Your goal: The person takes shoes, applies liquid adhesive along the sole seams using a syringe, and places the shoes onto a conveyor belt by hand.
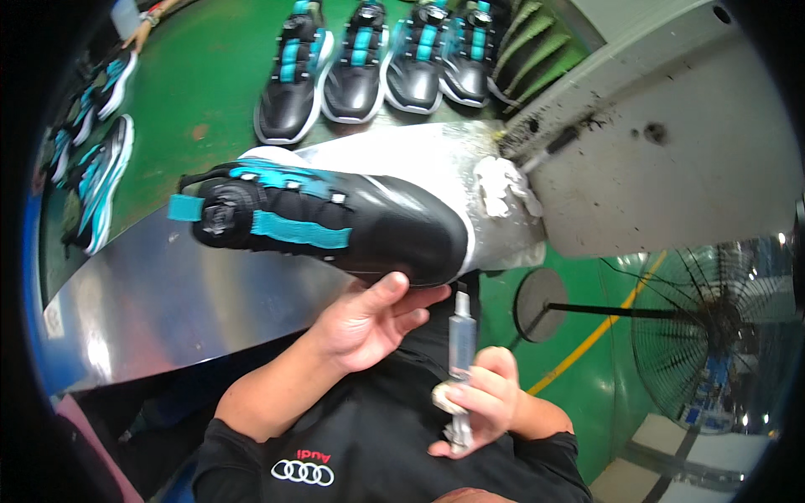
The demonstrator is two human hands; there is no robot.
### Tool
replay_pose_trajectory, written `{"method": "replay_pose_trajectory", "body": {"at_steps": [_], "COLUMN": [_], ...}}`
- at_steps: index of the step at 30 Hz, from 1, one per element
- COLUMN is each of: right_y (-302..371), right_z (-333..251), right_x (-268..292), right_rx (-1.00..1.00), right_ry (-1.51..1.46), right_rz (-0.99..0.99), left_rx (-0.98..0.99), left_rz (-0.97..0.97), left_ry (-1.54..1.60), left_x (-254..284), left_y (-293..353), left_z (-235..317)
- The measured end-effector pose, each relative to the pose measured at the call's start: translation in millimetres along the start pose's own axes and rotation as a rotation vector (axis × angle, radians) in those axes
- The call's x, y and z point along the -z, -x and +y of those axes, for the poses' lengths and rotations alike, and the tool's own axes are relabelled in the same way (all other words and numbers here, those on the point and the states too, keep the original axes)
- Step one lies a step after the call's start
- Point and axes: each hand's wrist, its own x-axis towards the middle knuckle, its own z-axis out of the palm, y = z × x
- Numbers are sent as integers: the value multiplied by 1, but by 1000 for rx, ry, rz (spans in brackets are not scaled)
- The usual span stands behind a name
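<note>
A black sneaker (407, 220) with turquoise straps and a white sole is held up sideways before me, toe toward the right. My left hand (369, 323) is closed on its near side by the toe, the fingers partly hidden beneath it. In my right hand (486, 398) is a clear syringe (462, 345), gripped upright with its tip close under the shoe's toe edge. Whether tip and shoe touch, I cannot tell. Something whitish and crumpled shows between the right fingers and the syringe's lower end.
Several matching sneakers (289, 92) line the green surface at the back; more shoes (105, 180) stand at left. A crumpled white cloth (503, 186) and a brush (549, 149) lie by a grey machine panel (671, 168). To the right stands a caged fan (717, 327).
</note>
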Motion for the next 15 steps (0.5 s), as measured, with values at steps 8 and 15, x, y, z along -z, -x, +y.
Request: {"method": "replay_pose_trajectory", "body": {"at_steps": [8, 15], "right_y": [18, -13], "right_z": [25, 70], "right_x": [3, -33], "right_rx": [-46, 1], "right_ry": [225, 150], "right_rz": [-15, -44], "left_rx": [98, -320], "left_rz": [-88, 441], "left_ry": [-19, -196], "left_x": [29, 32], "left_y": [53, 187], "left_z": [-3, 20]}}
